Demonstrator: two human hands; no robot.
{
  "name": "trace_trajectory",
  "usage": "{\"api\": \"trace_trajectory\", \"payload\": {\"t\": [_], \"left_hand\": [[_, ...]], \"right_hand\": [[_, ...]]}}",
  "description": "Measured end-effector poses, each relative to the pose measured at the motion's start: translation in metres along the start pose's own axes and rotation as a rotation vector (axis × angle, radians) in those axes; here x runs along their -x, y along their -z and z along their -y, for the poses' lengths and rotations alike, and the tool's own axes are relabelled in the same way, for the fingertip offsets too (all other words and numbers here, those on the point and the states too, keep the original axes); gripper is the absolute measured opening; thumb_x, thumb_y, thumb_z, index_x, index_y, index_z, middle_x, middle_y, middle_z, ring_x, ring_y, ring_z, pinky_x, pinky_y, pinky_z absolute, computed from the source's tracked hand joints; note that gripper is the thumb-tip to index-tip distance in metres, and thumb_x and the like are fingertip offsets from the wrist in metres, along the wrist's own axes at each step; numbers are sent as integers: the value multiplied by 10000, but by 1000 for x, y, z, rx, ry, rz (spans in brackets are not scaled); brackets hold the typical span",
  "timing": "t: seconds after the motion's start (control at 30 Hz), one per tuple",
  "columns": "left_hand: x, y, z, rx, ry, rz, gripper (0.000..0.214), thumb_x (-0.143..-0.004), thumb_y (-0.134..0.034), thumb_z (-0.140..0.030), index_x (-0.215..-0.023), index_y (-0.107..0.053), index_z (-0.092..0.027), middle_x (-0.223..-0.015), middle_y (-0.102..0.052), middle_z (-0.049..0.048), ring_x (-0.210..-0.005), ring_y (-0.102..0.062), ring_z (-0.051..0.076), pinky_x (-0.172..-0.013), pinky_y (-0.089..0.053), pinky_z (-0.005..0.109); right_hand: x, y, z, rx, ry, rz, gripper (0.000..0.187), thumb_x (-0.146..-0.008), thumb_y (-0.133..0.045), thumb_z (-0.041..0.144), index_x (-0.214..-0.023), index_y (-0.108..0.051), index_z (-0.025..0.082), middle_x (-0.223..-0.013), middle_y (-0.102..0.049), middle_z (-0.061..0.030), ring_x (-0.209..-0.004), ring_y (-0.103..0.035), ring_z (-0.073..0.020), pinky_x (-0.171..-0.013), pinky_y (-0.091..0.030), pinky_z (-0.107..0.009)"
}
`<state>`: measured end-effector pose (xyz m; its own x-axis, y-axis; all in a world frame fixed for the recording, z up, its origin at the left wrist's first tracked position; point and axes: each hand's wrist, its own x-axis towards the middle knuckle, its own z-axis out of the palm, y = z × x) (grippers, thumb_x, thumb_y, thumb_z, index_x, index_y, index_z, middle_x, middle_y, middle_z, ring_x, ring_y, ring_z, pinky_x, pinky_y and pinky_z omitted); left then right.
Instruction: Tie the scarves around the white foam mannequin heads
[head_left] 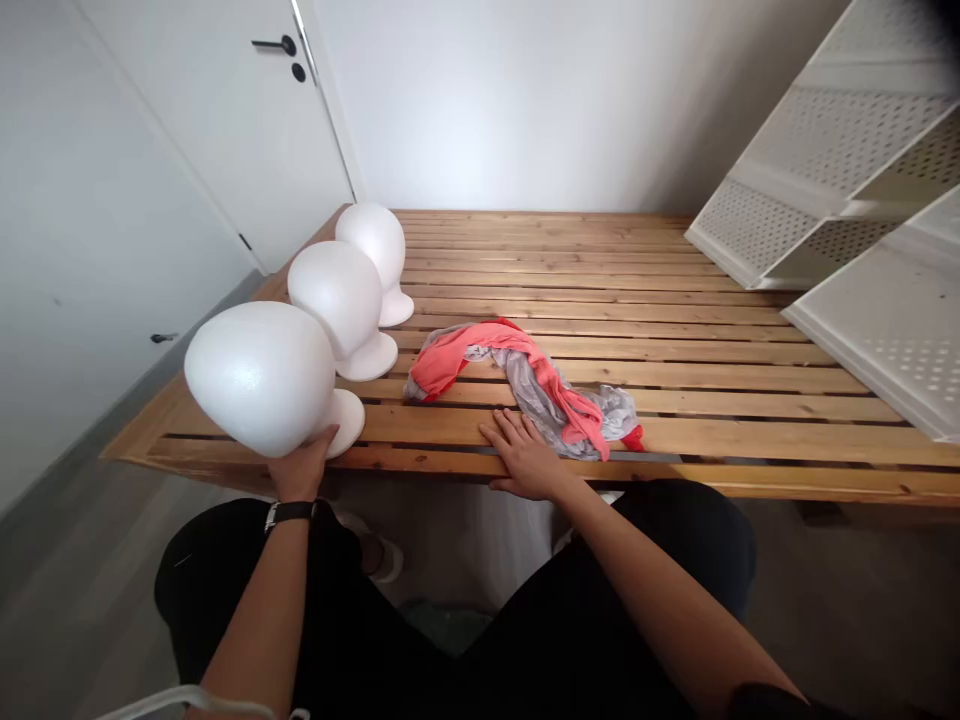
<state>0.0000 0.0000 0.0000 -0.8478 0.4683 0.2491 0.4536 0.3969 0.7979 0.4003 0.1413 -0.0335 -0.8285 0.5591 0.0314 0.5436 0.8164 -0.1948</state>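
Left hand (300, 468): I have it closed round the neck of the smooth white egg-shaped mannequin head (259, 375) at near left, fingers partly hidden
Head's handling: probably light, stiff, easily dented; the neck suits my grip
Right hand (529, 462): relaxed, palm down on the brown slatted wooden table (675, 372), near the crumpled coral-and-grey cloth (536, 360), likely soft
Beyond: matching white middle head (337, 295) and far head (373, 245)
Container: white perforated rack (885, 320), right; contents I can't make out

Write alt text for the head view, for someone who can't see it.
A person's left hand is at the neck of the nearest of three white head forms on a slatted wooden bench, fingers mostly hidden. The right hand lies open near the bench's front edge, beside a crumpled coral-and-grey cloth.
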Motion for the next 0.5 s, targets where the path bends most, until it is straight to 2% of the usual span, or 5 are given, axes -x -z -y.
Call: {"api": "trace_trajectory", "payload": {"t": [0.17, 0.3, 0.4, 0.5], "left_hand": [[-1, -5, -7, -9, -26, 24, 792, -739, -783, -603, -1364, -662, -132, -1558, -603, 150, -1548, -453, 324, -1369, -233, 463], [1, 0, -11, -56, -14, 9, 782, -716, -795, -600, -1343, -685, -146, -1542, -620, 145, -1547, -457, 337, -1368, -234, 461], [20, 13, -11, -137, 4, -17, 759, -702, -787, -619, -1271, -726, -120, -1476, -666, 182, -1486, -527, 392, -1328, -324, 493], [56, 27, -13, -158, 21, -11, 745, -693, -786, -661, -1206, -749, -121, -1365, -730, 185, -1360, -630, 431, -1246, -442, 532]], "right_hand": [[3, 0, 0, -6, -2, -2, 1127, -815, -876, 549, -1713, -301, 186, -1783, -174, -241, -1672, -131, -413, -1332, -162, -626], [5, 4, 3, -3, 0, 8, 1092, -833, -873, 506, -1710, -312, 176, -1776, -188, -253, -1665, -161, -423, -1325, -182, -633], [6, 6, 3, -2, -4, 20, 1108, -826, -888, 499, -1711, -310, 167, -1771, -189, -266, -1660, -167, -434, -1323, -185, -635], [5, 10, 2, -29, -6, 41, 1124, -817, -901, 507, -1712, -309, 172, -1774, -177, -265, -1661, -156, -438, -1324, -181, -638]]}}
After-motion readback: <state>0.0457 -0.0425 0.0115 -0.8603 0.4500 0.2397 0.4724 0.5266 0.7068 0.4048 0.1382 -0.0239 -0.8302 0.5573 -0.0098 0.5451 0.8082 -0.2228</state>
